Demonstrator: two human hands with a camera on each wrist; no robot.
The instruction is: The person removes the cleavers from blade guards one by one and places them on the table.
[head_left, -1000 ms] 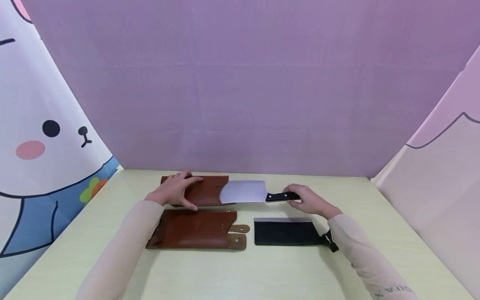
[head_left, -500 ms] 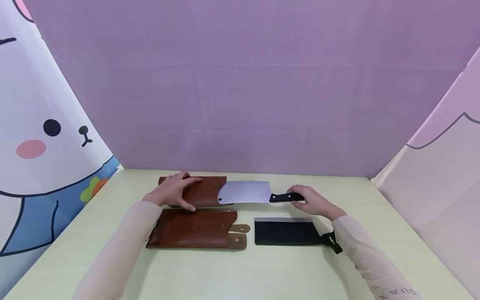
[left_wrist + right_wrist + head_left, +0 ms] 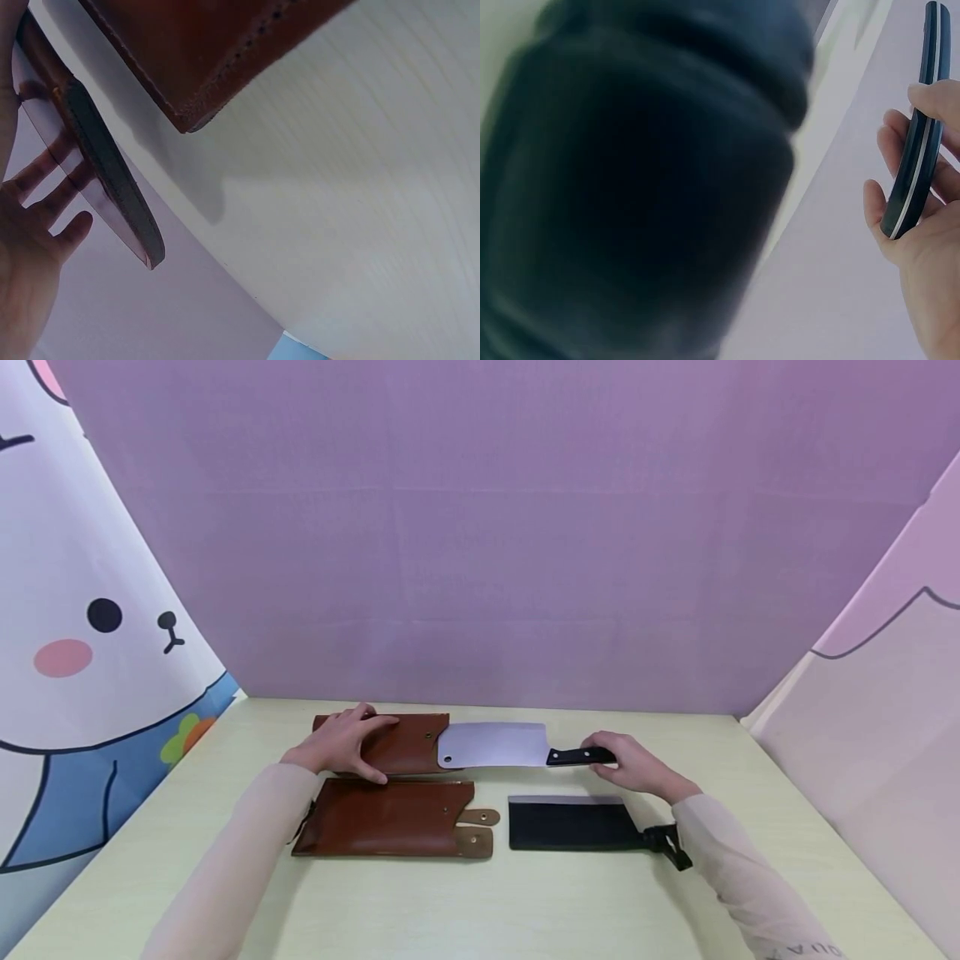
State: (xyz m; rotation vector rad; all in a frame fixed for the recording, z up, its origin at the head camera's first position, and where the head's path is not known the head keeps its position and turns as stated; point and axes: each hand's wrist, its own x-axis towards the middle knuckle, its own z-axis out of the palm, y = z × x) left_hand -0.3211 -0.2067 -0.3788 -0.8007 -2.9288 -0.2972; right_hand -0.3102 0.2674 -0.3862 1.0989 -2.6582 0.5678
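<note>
My left hand (image 3: 341, 743) grips a brown leather knife sheath (image 3: 408, 743) across its width, thumb at the near edge and fingers at the far side. In the left wrist view this sheath (image 3: 97, 142) is seen along its edge, tilted up. My right hand (image 3: 633, 764) holds a cleaver (image 3: 495, 745) by its black riveted handle, thumb and fingers round it in the right wrist view, where the handle (image 3: 922, 142) stands steep. The silvery blade shows nearly whole, its end with the small hole right at the sheath's mouth.
Nearer me lies a second brown sheath (image 3: 390, 818) with two snap straps (image 3: 474, 842). To its right is a black-covered cleaver (image 3: 573, 825), its handle end by my right sleeve. A lilac backdrop (image 3: 480, 568) rises behind the pale table (image 3: 480, 910). A large dark blurred shape (image 3: 637, 195) fills the right wrist view's left side.
My right hand has drawn the cleaver to the right, so more blade shows and the hole at its corner has come out. My left hand and the sheath have shifted slightly left.
</note>
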